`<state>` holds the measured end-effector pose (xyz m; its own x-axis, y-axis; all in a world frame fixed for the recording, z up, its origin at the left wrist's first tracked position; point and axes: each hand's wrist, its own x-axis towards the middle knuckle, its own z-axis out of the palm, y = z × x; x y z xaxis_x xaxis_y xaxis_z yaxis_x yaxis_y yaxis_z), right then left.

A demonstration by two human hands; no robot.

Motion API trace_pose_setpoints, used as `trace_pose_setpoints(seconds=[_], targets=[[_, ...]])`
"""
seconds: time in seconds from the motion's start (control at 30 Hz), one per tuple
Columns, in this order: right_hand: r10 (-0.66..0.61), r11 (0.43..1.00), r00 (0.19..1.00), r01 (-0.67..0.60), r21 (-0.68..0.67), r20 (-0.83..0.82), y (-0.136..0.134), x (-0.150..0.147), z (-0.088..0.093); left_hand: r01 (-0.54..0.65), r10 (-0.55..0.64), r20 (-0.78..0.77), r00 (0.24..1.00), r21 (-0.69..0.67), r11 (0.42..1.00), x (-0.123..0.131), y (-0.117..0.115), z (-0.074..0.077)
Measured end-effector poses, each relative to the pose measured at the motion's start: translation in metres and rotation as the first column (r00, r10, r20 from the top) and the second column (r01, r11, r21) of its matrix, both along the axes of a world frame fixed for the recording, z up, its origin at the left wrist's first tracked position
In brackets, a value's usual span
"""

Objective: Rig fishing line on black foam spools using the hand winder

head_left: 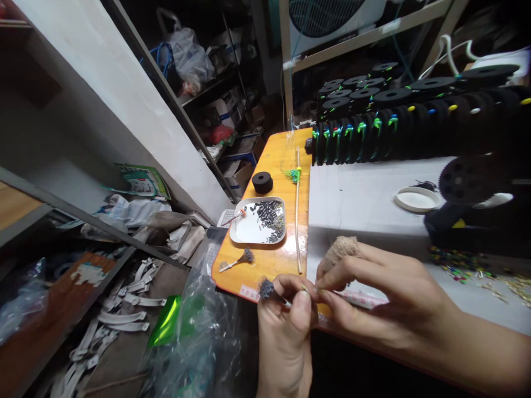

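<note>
My left hand (286, 326) is closed, palm up, in front of the table's near edge. From it sticks a small bundle with a dark grey bristly head (266, 288) and a pale stem. Between its thumb and index finger is a tiny yellowish-green bit (304, 287), too small to name. My right hand (385, 293) meets it, thumb and index fingertip pinched together on something I cannot make out. A beige wrap (340, 253) covers one of its fingers. A white strip with pink print (365, 296) shows beneath that hand; I cannot tell whether it is held.
On the orange board (274, 160) are a white tray (237, 235) of small dark tubes, a black foam spool (262, 182), a second bristly bundle (238, 258) and a thin stick (297, 221). Rows of black spools (357, 132) stand behind; a white lid (417, 199) lies right.
</note>
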<state>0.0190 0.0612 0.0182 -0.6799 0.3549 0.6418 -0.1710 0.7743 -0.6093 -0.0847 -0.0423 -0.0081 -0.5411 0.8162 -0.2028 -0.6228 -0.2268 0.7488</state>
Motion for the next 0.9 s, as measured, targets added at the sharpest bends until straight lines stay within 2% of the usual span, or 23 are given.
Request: trace_pose_setpoints(seconds=[0.5, 0.67, 0.73, 0.8, 0.9], targets=[[0.000, 1.000, 1.000, 0.000, -0.012, -0.008, 0.000, 0.000, 0.001, 0.003, -0.003, 0.027, 1.000, 0.021, 1.000, 0.002, 0.000, 0.004], [-0.002, 1.000, 1.000, 0.002, -0.002, -0.001, 0.000, -0.001, 0.002, -0.023, 0.023, -0.022, 0.999, 0.013, 1.000, 0.003, 0.001, -0.002], [0.014, 1.000, 1.000, -0.014, -0.006, 0.004, 0.002, -0.001, 0.002, -0.080, 0.077, -0.121, 0.990, -0.021, 0.997, 0.004, 0.001, -0.005], [0.047, 0.999, 0.999, -0.047, -0.028, 0.016, 0.004, -0.001, 0.001, -0.205, 0.173, -0.324, 0.930, -0.068, 0.976, 0.004, 0.001, -0.007], [0.113, 0.991, 0.993, -0.109, -0.077, 0.043, 0.009, -0.002, 0.005, -0.368, 0.264, -0.648, 0.715, -0.026, 0.930, 0.002, 0.000, -0.007]])
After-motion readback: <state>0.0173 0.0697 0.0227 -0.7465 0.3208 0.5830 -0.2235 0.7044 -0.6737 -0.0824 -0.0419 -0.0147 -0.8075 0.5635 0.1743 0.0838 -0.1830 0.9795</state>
